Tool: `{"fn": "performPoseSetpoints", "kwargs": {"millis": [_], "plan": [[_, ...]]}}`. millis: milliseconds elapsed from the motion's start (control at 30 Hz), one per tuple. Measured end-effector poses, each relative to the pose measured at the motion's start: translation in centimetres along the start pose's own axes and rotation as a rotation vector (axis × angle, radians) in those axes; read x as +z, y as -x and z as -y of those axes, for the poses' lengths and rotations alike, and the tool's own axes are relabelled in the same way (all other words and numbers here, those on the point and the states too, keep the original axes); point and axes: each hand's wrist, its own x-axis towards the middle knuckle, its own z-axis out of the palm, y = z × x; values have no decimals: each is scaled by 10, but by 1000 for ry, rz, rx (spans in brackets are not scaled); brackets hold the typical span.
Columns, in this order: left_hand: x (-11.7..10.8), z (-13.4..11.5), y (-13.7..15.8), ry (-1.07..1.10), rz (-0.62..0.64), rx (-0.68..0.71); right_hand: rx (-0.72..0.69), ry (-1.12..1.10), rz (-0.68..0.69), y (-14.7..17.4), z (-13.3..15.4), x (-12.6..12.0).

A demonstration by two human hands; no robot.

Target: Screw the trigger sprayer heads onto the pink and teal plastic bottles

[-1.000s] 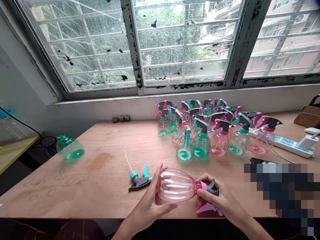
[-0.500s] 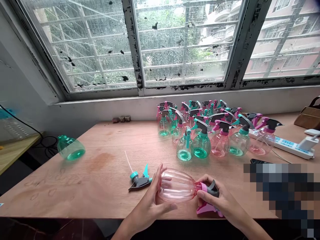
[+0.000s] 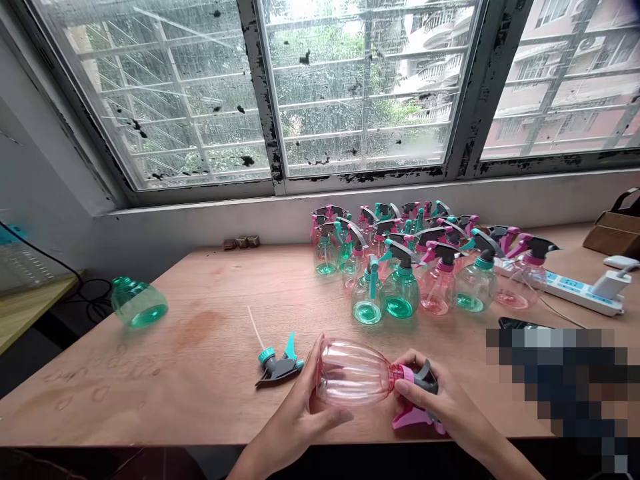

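Observation:
A clear pink spray bottle [image 3: 354, 373] lies sideways between my two hands, above the table's near edge. My left hand [image 3: 307, 403] cups its base, fingers behind and thumb in front. At the neck, my right hand [image 3: 425, 393] grips the pink collar of the spray head [image 3: 415, 417], whose grey and pink parts stick out past the fingers. Left of my left hand, a loose grey and teal spray head [image 3: 279, 367] rests on the wood with its thin tube pointing up and away. A green bottle without a spray head [image 3: 140, 303] lies tilted at the table's left edge.
Several pink and green spray bottles [image 3: 400, 293] with heads on stand grouped at the back right. Beside them are a white power strip [image 3: 575, 292] with a cable, a dark phone [image 3: 523, 324] and a brown bag [image 3: 613, 230]. Small brown blocks [image 3: 241, 242] sit near the wall.
The camera view has shifted slightly. Both hands keep almost the same hold on the pink spray bottle, and nothing on the table has visibly moved.

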Motion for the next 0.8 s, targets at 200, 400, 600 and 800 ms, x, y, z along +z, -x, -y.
{"fn": "performPoseSetpoints", "kwargs": {"millis": [200,400,600,800], "plan": [[2,-2,0,-7,24,23,2,5,1,-1,-1,-1],[2,1,1,18,-17,-24,-11,-24,24,1,0,1],[2,1,1,-18,33,48,3,-23,39,-1,-1,-2],[2,0,1,13,26,3,-2,-17,40,-1,-3,-3]]}}
